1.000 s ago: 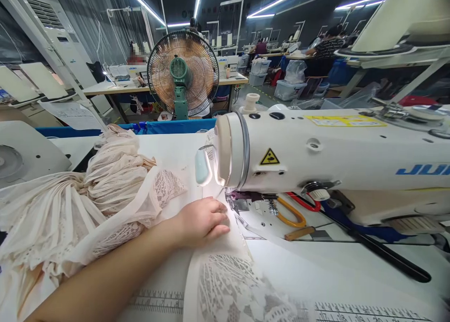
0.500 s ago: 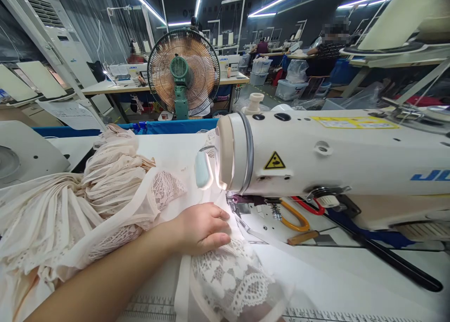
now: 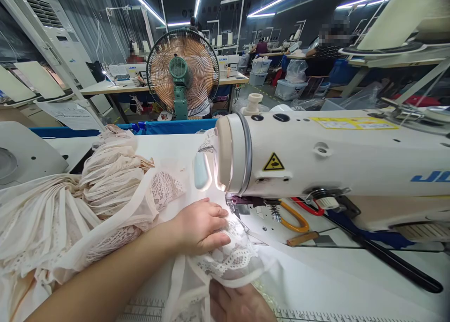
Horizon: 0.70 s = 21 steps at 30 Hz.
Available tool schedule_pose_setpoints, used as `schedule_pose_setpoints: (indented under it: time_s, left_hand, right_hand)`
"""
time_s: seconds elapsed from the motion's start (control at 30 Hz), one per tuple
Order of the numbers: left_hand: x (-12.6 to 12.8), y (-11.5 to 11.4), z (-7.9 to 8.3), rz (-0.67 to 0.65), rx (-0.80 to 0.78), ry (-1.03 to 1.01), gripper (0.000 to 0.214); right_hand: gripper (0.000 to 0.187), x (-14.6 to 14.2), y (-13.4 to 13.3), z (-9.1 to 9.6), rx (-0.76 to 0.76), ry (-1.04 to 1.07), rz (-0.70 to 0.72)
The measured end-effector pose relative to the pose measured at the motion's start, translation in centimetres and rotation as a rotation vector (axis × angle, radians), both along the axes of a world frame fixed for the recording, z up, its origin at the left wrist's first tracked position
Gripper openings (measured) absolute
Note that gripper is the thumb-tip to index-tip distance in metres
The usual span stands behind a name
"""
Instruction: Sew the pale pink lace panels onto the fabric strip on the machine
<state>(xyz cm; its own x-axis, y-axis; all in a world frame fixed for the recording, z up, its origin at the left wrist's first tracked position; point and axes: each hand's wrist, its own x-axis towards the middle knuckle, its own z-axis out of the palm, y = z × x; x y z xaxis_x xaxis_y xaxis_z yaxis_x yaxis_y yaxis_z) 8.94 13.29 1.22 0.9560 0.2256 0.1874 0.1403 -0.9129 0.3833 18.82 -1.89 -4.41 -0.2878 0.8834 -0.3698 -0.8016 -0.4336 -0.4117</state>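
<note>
A pale lace and mesh garment piece (image 3: 228, 258) lies at the needle area of a white sewing machine (image 3: 302, 148). My left hand (image 3: 202, 226) rests flat on it, fingers stretched toward the presser foot (image 3: 232, 205) with the thumb apart. At the bottom edge, my right hand (image 3: 242, 305) grips the garment's near edge; its fingertips are partly hidden under the sheer fabric. A narrow pale strip (image 3: 263, 240) runs right from the foot. Left of my forearm is a heap of matching lace garments (image 3: 112, 186).
Orange-handled scissors (image 3: 295, 219) and a wooden-handled tool (image 3: 302, 238) lie under the machine arm. A black lever (image 3: 401, 263) slants to the right. A printed ruler (image 3: 316, 315) crosses the near table edge. Beyond stand a green fan (image 3: 181, 71) and other workstations with people.
The lace piece has moved forward toward the needle and bunched up. My right hand has come clearly into view at its near edge. My left hand has barely shifted.
</note>
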Motion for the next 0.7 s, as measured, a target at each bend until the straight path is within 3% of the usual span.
schedule_pose_setpoints:
  time_s: [0.13, 0.3, 0.5, 0.7]
  left_hand:
    - [0.1, -0.3, -0.4, 0.095, 0.022, 0.071, 0.062]
    - [0.4, -1.0, -0.7, 0.158, 0.107, 0.14, 0.055]
    - [0.5, -1.4, -1.1, 0.176, 0.201, 0.147, 0.056]
    - [0.8, -1.1, -1.4, 0.227, 0.287, 0.191, 0.057]
  right_hand:
    - [0.039, -0.4, 0.7, -1.5, -0.069, 0.132, -0.07]
    - [0.064, -1.2, 0.9, -1.5, 0.065, 0.091, -0.099]
    - [0.047, -1.2, 1.3, 0.2, 0.031, -0.014, -0.048]
    - [0.05, -1.0, 1.7, 0.2, 0.021, -0.032, -0.071]
